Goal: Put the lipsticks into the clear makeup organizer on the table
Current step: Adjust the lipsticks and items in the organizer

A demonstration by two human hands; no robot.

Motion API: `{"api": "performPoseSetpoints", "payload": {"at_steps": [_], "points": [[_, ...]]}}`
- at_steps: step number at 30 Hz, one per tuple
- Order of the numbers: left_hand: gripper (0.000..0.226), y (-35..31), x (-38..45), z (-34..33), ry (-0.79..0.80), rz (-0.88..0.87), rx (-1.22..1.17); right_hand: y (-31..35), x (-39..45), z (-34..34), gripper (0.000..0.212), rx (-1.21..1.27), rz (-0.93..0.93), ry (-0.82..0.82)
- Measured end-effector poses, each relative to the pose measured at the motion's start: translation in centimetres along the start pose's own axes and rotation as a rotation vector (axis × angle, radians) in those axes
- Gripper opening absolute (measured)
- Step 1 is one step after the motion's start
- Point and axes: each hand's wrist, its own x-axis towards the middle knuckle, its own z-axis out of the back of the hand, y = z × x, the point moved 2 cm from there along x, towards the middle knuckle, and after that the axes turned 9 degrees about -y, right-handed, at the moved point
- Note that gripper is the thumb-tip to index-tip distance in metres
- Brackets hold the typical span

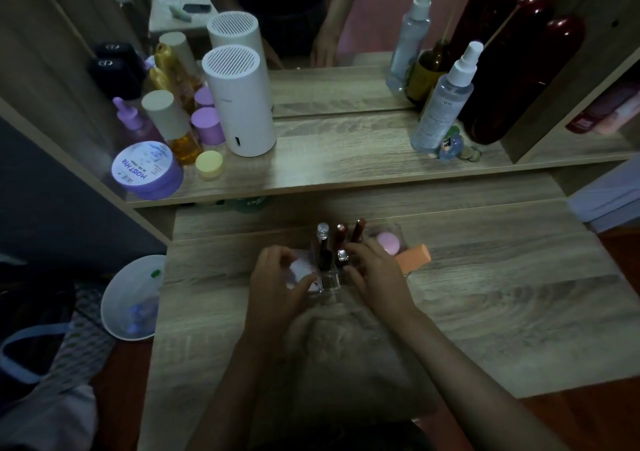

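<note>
The clear makeup organizer (329, 281) stands on the wooden table in front of me. Three lipsticks stand upright in its slots: a clear-capped one with a black body (323, 243), a dark red one (341, 239) and a brown-red one (357, 229). My left hand (277, 284) grips the organizer's left side, where a pale lilac item (302, 268) shows between the fingers. My right hand (375, 270) wraps the right side, fingertips by the dark red lipstick's silver base. A pink round puff (388, 242) sits in the right compartment.
An orange sponge block (414, 258) lies right of the organizer. The shelf behind holds a white cylinder device (239, 104), purple jars (147, 170), bottles, a spray bottle (443, 104) and a mirror. A white bin (133, 298) stands left of the table.
</note>
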Motion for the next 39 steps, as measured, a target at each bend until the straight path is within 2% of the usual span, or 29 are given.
{"api": "performPoseSetpoints", "payload": {"at_steps": [5,12,18,20,24,28,39], "points": [[0.025,-0.4,-0.3,-0.5,0.005,-0.055,0.076,0.0,0.9,0.1,0.025,0.047,-0.019,0.003],[0.026,-1.0,0.5,-1.1,0.003,-0.086,0.137,-0.3,0.9,0.2,0.026,0.073,-0.01,-0.015],[0.045,-2.3,1.8,-0.6,-0.03,-0.111,0.023,0.1,0.6,0.9,0.031,0.083,-0.02,-0.061],[0.049,-2.7,2.2,-0.7,-0.025,-0.125,-0.008,0.4,0.7,1.5,0.027,0.088,-0.011,-0.091],[0.037,-3.4,2.8,-1.2,-0.004,-0.145,0.001,1.0,1.1,2.8,0.012,0.129,-0.005,-0.16],[0.023,-3.7,3.2,-1.5,-0.039,-0.153,0.035,0.9,1.5,3.7,0.008,0.129,-0.015,-0.212],[0.025,-3.4,3.5,-1.5,-0.047,-0.182,0.023,-0.4,1.1,4.1,0.009,0.145,-0.059,-0.22]]}}
